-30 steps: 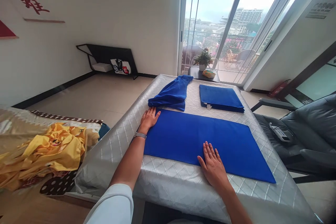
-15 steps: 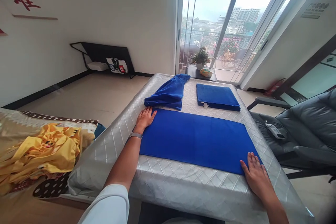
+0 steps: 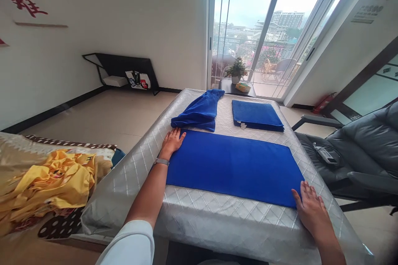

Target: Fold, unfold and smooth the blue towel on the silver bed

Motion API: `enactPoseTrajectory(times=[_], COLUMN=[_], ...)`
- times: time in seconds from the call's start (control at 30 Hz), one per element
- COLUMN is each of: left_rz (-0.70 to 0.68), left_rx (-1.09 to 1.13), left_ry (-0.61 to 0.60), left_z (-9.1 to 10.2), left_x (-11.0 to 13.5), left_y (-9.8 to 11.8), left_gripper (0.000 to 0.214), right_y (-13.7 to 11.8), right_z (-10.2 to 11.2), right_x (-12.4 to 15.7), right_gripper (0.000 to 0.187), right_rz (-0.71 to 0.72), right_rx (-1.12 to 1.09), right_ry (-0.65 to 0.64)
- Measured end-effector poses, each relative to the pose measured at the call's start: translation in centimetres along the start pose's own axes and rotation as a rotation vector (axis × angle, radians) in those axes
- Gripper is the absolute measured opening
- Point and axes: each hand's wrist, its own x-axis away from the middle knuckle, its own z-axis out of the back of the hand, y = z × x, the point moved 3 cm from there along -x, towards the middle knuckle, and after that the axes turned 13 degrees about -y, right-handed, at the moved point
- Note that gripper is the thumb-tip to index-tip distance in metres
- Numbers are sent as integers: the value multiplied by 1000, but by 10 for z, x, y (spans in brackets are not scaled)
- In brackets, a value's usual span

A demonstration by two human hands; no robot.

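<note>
A blue towel (image 3: 233, 167) lies flat and smooth across the table with the silvery quilted cover (image 3: 217, 215). My left hand (image 3: 173, 141) rests open on its left end, fingers stretched toward the far corner. At the near right corner lies my right hand (image 3: 312, 209), also open, its fingertips at the towel's edge and the palm over the cover. Beyond my left hand is a crumpled blue towel (image 3: 200, 109). A neatly folded stack of blue cloth (image 3: 257, 114) with a white tag sits at the far right.
Left of the table, yellow clothing (image 3: 68, 178) lies heaped on patterned bedding. A dark grey armchair (image 3: 363, 153) holding a white power strip (image 3: 326, 154) stands close on the right. Past the far end are a small table with a potted plant (image 3: 236, 68) and a sliding glass door.
My right hand has slid slightly to the right, off the towel's corner toward the table edge. My left hand stays in place on the towel.
</note>
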Motion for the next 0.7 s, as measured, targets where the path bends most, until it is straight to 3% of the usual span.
enactPoseTrajectory(times=[0.07,0.17,0.33,0.43,0.57,0.7], left_rz=[-2,-11,-12,-19,-16,-14], left_rx=[1,3,1,-6,7,7], left_ry=[9,14,18,30,35,29], left_z=[0,-2,-3,-3,-2,-3], left_x=[0,-1,-2,-1,0,-1], left_y=[0,-1,-1,0,0,0], left_gripper=[72,70,69,69,68,68], right_y=[-24,-81,-189,-231,-246,-220], right_z=[5,11,17,15,7,2], right_x=[-1,-4,-8,-10,-10,-8], right_gripper=[94,86,76,74,74,77], right_rz=[65,201,447,520,573,538], right_rx=[-4,-18,-30,-34,-24,5], right_ry=[16,-16,-155,-212,-238,-214])
